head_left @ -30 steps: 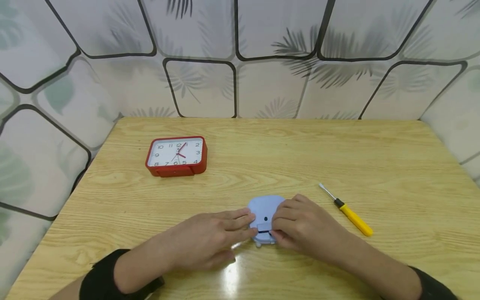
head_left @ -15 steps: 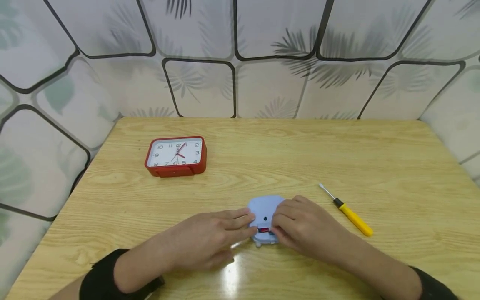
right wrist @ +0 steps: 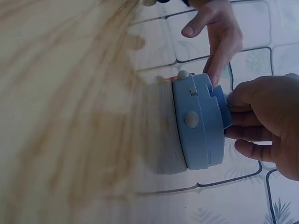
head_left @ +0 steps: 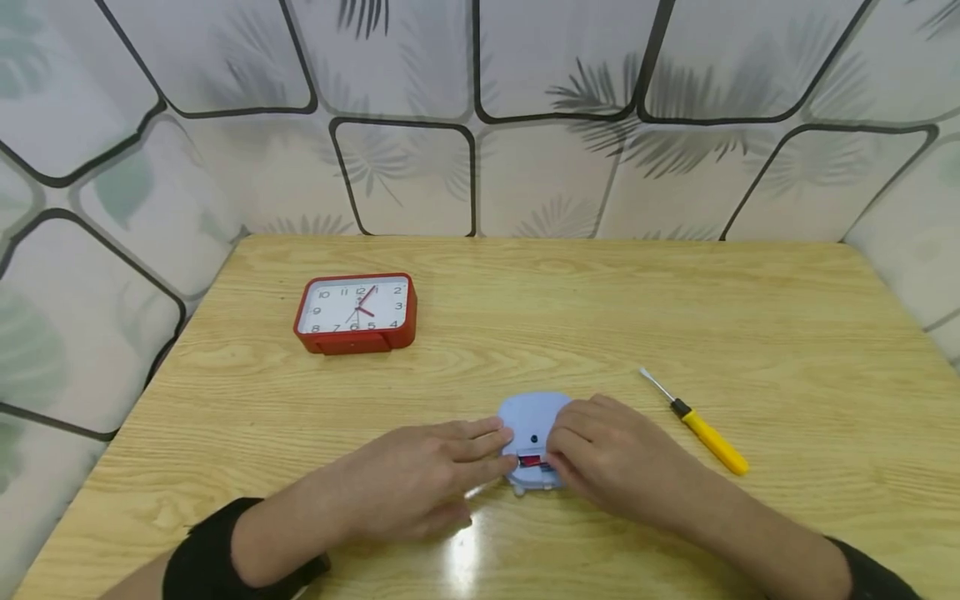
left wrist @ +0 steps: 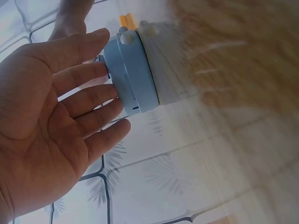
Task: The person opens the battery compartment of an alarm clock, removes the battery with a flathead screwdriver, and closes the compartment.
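Observation:
A rounded light blue device (head_left: 534, 410), like a small alarm clock lying face down, sits near the table's front. Its back has a small black knob (head_left: 534, 438) and an opened battery compartment with a red battery (head_left: 530, 461) showing. My left hand (head_left: 442, 467) rests straight fingertips on the device's left side. At its right side my right hand (head_left: 611, 442) pinches a blue battery cover (right wrist: 223, 106), tilted up from the back in the right wrist view. From the head view, that cover is hidden behind the right fingers. Round feet (right wrist: 191, 120) stick out of the device's edge.
A red rectangular alarm clock (head_left: 356, 312) lies face up at the back left of the wooden table (head_left: 525, 325). To the right of my right hand is a yellow-handled screwdriver (head_left: 708, 437). A patterned wall (head_left: 540, 179) stands behind the table.
The battery cover has come up off the compartment with my right hand, uncovering the red battery. My left hand stays in place on the device.

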`<state>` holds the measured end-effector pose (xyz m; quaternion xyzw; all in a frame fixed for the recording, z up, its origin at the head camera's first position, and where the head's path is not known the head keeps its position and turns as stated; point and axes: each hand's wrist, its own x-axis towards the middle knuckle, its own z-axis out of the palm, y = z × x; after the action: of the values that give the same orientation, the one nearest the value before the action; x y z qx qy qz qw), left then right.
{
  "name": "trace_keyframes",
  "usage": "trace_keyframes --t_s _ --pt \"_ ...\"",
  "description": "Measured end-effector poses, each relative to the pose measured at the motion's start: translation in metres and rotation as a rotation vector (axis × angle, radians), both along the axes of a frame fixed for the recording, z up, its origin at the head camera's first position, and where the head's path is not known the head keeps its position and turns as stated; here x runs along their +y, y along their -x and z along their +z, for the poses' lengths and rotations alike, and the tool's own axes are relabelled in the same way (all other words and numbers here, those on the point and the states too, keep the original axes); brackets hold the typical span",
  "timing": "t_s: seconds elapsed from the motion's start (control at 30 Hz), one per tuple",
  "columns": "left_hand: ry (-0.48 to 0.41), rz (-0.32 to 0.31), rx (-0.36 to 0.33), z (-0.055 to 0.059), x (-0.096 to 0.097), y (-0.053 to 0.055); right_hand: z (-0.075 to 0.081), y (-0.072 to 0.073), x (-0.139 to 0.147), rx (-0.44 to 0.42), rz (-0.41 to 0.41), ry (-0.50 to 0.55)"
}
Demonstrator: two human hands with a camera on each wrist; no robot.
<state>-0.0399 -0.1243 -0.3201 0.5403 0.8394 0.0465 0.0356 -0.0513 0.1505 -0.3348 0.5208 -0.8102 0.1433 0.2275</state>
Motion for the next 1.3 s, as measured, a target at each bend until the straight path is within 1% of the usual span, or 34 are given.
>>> trace_keyframes --t_s 0.13,0.33,0.43,0.6,0.8,0.97,1.07,1.13,1.3 --pt "0.005 0.000 -0.003 -0.001 0.000 0.000 0.000 -0.001 0.001 -0.008 0.003 -0.009" --pt "0.000 0.001 0.006 -0.002 0.000 0.000 0.000 0.000 0.001 0.014 0.025 0.030" --pt "-0.006 0.002 0.016 -0.002 0.000 0.000 0.003 0.000 0.002 0.012 0.012 0.042" --pt "-0.010 0.006 0.014 -0.002 0.000 -0.001 0.007 0.001 0.006 0.000 -0.049 0.056" --pt "-0.011 0.003 0.016 -0.002 -0.001 -0.001 0.010 0.007 0.007 0.060 -0.110 0.102" --pt "-0.020 -0.020 0.050 -0.003 0.001 -0.001 0.009 0.011 0.010 0.098 -0.189 0.118" --pt "-0.019 -0.025 0.072 -0.004 0.001 -0.001 0.008 0.013 0.013 0.107 -0.255 0.098" --pt "-0.017 -0.023 0.082 -0.004 0.001 -0.002 0.007 0.014 0.015 0.092 -0.297 0.069" --pt "-0.019 -0.021 0.094 -0.005 0.001 -0.002 0.007 0.015 0.020 0.044 -0.370 0.010"
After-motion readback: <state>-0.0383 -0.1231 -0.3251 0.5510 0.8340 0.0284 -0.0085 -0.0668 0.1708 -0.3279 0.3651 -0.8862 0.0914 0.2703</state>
